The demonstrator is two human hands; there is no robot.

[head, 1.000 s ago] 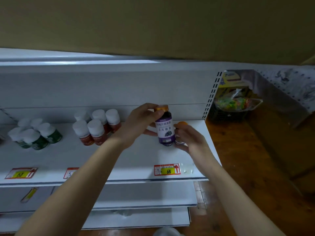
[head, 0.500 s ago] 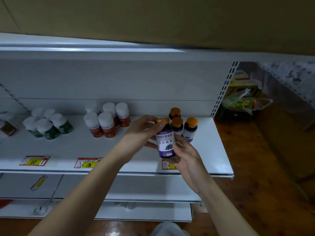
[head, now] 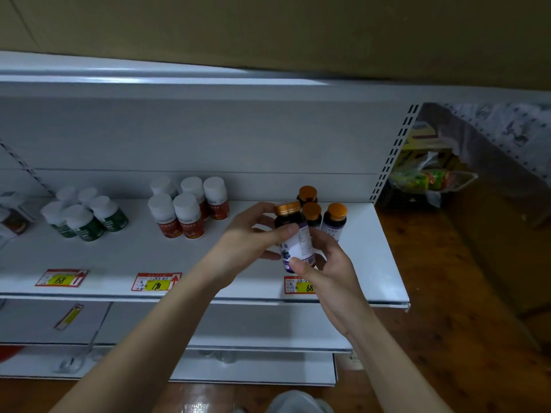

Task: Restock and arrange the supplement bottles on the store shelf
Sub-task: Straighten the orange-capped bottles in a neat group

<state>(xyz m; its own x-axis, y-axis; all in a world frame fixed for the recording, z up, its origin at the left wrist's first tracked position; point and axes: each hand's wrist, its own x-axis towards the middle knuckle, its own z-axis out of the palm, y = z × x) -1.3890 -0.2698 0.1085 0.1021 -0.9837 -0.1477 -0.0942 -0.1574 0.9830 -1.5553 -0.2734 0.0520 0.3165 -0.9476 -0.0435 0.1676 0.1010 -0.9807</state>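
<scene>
The white shelf (head: 372, 263) takes up most of the view, its top board carrying the stock in separate clusters, each above its own price tag on the front edge, which looks like the reason the groups are kept apart. At the left stand the green bottles (head: 86, 217) with white caps, in the middle the red bottles (head: 189, 211), also white-capped and packed in two tight rows. Toward the right end three purple bottles (head: 323, 214) with orange caps stand upright near the back wall, just beside one another, with bare board in front of them where another could go.

Both forearms reach in from below. The left hand (head: 250, 238) wraps the upper part of one more purple bottle (head: 295, 236), its thumb across the front of the label and its fingers curled behind, gripping it. The right hand (head: 331, 263) holds the lower part, thumb pressed on the label near the base and fingers closed round the far side. The bottle is upright in the air, just in front of the three standing ones and above the yellow price tag (head: 299, 286) marked 68. With two hands on it and the label partly turned away, I judge the person is turning it to face forward before setting it down with its group
</scene>
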